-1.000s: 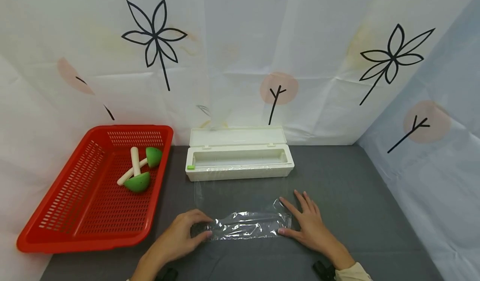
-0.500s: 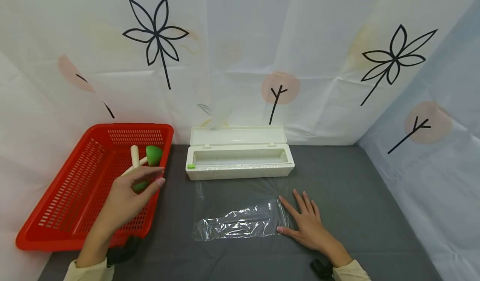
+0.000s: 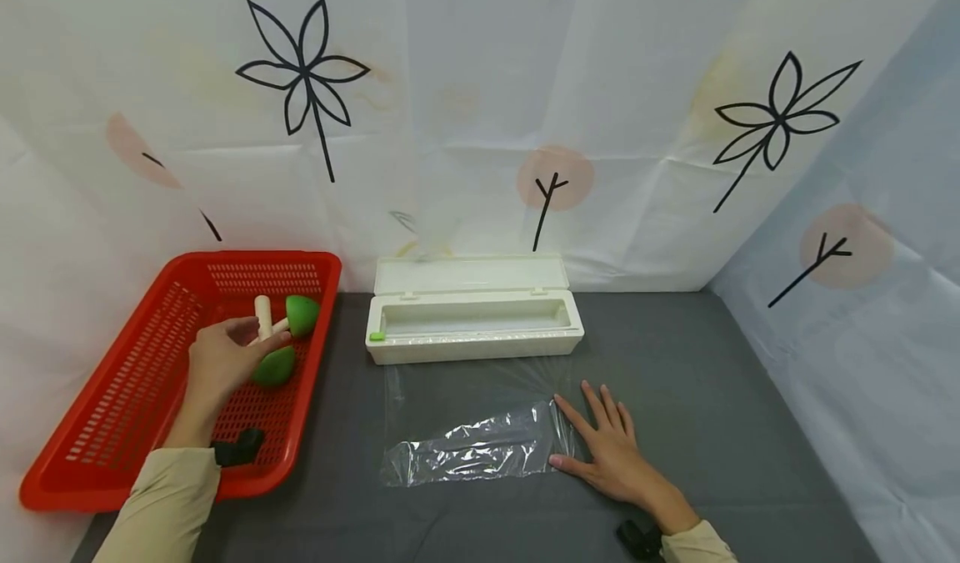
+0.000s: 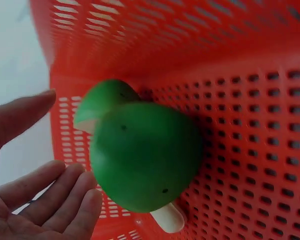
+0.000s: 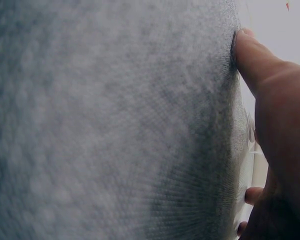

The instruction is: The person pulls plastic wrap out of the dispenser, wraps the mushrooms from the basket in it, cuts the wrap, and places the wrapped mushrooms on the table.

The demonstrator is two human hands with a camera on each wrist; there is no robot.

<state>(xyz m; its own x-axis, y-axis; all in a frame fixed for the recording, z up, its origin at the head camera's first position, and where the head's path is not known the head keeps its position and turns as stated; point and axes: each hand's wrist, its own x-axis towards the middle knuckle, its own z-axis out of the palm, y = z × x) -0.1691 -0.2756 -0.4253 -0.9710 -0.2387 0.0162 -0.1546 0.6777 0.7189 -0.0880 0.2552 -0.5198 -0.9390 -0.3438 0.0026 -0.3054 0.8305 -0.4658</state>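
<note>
Two toy mushrooms with green caps and pale stems lie crossed in the red basket; the nearer mushroom (image 3: 275,366) and the farther mushroom (image 3: 302,316) both show. Over them is my left hand (image 3: 217,359), thumb and fingers parted around the stems in the head view. The left wrist view shows a gap between those fingers (image 4: 72,200) and the green caps. On the grey cloth, my right hand (image 3: 618,454) lies with fingers spread, its thumb and forefinger on the right edge of a clear plastic film (image 3: 472,454). The film's near part is folded and crinkled.
The red basket (image 3: 131,388) stands at the left with slotted walls. At the back, a white wrap dispenser box (image 3: 472,348) has its lid raised and a green slider at its left; film runs from its front. A printed white curtain (image 3: 450,113) hangs behind.
My left hand has let go of the film's left end and moved left into the basket over the mushrooms. My right hand stays on the film's right edge.
</note>
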